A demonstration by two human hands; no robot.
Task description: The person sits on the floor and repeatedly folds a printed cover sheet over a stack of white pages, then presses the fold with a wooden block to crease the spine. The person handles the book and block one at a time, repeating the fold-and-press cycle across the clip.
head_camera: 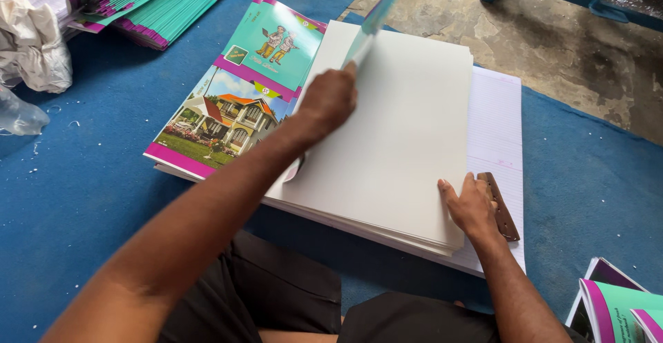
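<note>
A thin teal-and-white printed cover sheet point(373, 18) is pinched and lifted up toward 12 o'clock by the left hand point(328, 101), while the tall stack of plain white sheets point(394, 143) on the blue mat point(90, 177) is pressed flat at 4 o'clock by the right hand point(473, 208), fingers spread, just beside a flat brown wooden stick point(501, 205).

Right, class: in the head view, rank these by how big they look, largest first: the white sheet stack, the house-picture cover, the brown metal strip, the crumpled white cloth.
1. White sheet stack
2. House-picture cover
3. Crumpled white cloth, though cut off by the frame edge, so unsure
4. Brown metal strip, partly under the right hand
</note>
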